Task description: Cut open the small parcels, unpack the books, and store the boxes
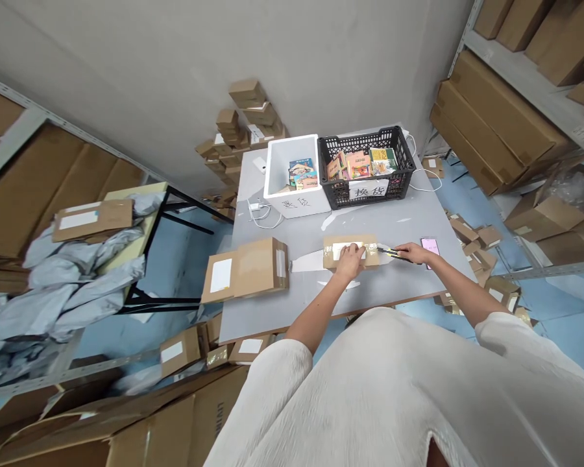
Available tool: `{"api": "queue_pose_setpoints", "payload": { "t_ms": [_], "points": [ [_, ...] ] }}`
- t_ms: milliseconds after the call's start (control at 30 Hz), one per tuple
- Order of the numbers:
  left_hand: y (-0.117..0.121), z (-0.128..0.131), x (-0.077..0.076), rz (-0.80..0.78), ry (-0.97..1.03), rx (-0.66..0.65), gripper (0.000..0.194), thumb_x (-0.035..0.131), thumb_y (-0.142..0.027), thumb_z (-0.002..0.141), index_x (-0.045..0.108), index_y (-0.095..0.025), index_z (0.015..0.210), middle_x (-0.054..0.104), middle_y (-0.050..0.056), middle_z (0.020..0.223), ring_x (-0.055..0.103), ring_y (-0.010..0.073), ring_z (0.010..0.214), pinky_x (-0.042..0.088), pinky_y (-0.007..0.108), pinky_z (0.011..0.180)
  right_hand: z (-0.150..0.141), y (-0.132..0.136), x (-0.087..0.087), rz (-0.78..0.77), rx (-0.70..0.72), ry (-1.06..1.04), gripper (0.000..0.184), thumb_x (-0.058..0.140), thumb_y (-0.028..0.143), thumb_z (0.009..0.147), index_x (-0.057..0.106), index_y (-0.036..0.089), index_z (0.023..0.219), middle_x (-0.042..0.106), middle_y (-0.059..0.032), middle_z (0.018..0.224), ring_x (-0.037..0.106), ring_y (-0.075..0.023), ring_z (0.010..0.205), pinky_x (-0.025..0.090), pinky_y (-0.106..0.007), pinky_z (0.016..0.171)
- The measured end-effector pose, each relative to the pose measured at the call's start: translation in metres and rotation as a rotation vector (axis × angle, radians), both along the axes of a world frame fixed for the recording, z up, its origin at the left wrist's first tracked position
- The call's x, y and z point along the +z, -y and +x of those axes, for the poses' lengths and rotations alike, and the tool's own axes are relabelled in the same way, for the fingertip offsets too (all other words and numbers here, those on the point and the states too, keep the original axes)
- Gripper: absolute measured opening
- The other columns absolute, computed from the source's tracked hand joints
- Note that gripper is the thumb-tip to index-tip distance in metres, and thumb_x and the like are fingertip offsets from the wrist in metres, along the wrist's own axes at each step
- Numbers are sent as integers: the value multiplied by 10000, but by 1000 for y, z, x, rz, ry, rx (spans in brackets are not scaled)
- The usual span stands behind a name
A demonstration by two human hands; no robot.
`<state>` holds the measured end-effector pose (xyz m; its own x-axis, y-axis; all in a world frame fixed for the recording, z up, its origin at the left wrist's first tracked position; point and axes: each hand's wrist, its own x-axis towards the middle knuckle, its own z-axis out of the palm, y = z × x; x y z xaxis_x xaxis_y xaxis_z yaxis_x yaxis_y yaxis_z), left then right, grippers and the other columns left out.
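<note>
On the table lies a small taped cardboard box [329, 251] with a white label on top. My left hand [350, 261] presses down on the label from above, fingers apart and slightly bent. In my right hand [411, 253] is a utility knife [392, 252], dark with a yellow part. Its front end points left and meets the taped right end of the box. A phone [430, 250] with a pink screen lies just beyond my right hand.
A larger cardboard box [255, 267] stands left on the grey table [302, 305]. Behind are a white foam bin [299, 204] and a black crate [370, 198], both holding books. A white cable [267, 224] lies nearby. Parcels [246, 123] are stacked by the wall; shelves flank both sides.
</note>
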<state>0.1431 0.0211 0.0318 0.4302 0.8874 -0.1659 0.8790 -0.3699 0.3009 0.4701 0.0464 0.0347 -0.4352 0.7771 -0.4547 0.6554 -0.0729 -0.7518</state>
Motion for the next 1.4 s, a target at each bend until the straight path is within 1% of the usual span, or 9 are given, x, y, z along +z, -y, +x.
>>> {"api": "queue_pose_setpoints", "payload": {
  "t_ms": [167, 333, 433, 533, 633, 733, 800, 1067, 1400],
  "points": [
    [1, -1, 2, 3, -34, -13, 691, 857, -283, 873, 552, -287, 1493, 558, 125, 1435, 665, 314, 1259, 290, 543, 1325, -19, 4, -10, 132, -62, -106, 502, 611, 576, 906, 842, 180, 1112, 761, -36, 922, 618, -211, 829, 497, -309, 792],
    [0, 1, 4, 24, -33, 6, 689, 860, -275, 873, 553, -268, 1489, 562, 125, 1422, 700, 294, 1174, 259, 558, 1336, -16, 16, -11, 51, -46, -123, 467, 645, 569, 893, 837, 199, 1104, 742, -14, 850, 617, -206, 795, 489, -299, 743],
    [-3, 1, 4, 15, -20, 18, 702, 863, -259, 857, 552, -275, 1486, 568, 121, 1412, 691, 303, 1192, 262, 575, 1333, -5, 28, -10, 46, -141, -114, 404, 674, 537, 892, 809, 212, 1090, 759, -26, 877, 636, -211, 794, 502, -300, 715],
    [-4, 0, 4, 15, 22, 13, 790, 861, -334, 860, 494, -289, 1559, 566, 134, 1438, 632, 351, 1309, 362, 558, 1277, 0, 38, -9, 39, -331, -119, 377, 661, 539, 924, 723, 213, 1102, 761, -38, 860, 654, -206, 749, 512, -291, 664],
    [-4, -2, 6, 40, 73, 46, 774, 695, -449, 999, 375, -245, 1673, 574, 172, 1434, 630, 362, 1297, 485, 506, 1148, -6, 43, -8, -8, -391, -193, 369, 639, 558, 964, 627, 240, 1152, 789, -36, 912, 692, -200, 752, 531, -286, 666],
    [-8, 0, 10, 69, 79, 113, 620, 462, -379, 1110, 351, -216, 1697, 572, 195, 1458, 661, 339, 1235, 528, 468, 1055, -17, 46, -6, 19, -373, -223, 385, 600, 590, 1007, 591, 255, 1196, 794, -27, 902, 704, -204, 770, 551, -301, 703],
    [-15, 2, 12, 94, 62, 149, 565, 427, -306, 1111, 401, -216, 1668, 562, 198, 1502, 645, 341, 1280, 516, 469, 1073, -23, 47, -4, 72, -352, -192, 380, 538, 594, 1045, 602, 258, 1211, 786, -20, 885, 700, -209, 784, 560, -316, 736],
    [-33, -4, 6, 70, 35, 72, 557, 589, -181, 996, 520, -270, 1542, 504, 164, 1641, 428, 337, 1573, 342, 538, 1288, -29, 49, -4, 411, -171, -12, 357, 608, 411, 1026, 728, 242, 1318, 755, -108, 1264, 698, -289, 1130, 541, -404, 1015],
    [-39, 4, 4, 48, 30, -8, 701, 578, -199, 959, 431, -259, 1642, 534, 171, 1628, 432, 351, 1567, 302, 554, 1314, -22, 49, -7, 443, -60, 199, 407, 688, 349, 1022, 747, 277, 1418, 727, -116, 1262, 699, -293, 1098, 533, -382, 988]
  ]
}}
